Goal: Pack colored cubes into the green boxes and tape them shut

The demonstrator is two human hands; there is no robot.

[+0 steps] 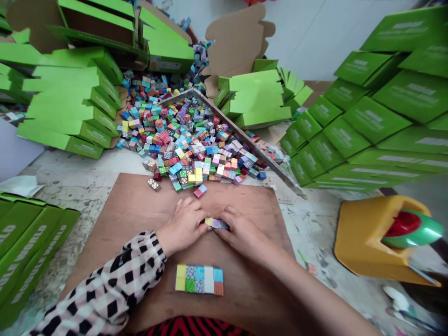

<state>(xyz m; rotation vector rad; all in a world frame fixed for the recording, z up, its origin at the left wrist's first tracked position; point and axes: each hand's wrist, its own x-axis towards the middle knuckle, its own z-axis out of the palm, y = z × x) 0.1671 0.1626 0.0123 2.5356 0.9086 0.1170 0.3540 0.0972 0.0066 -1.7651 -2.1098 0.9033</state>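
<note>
**Q.** What lies nearest on my remote feed?

**A.** I see a flat panel of cubes (199,279), two rows deep, lying on the near part of the brown board (122,205), apart from both hands.

**Q.** And beyond it?

**A.** A short strip of cubes (216,223), between the hands: the left hand (184,225) pinches its left end, the right hand (241,229) its right, thumbs against fingers.

**Q.** What makes this grip sound?

**A.** I judge light, equal pressure from both ends best, faces flush; a hard squeeze could buckle the strip.

**Q.** Farther still?

**A.** A loose cube pile (182,144), with a grey bar (245,140) slanting along its right.
</note>
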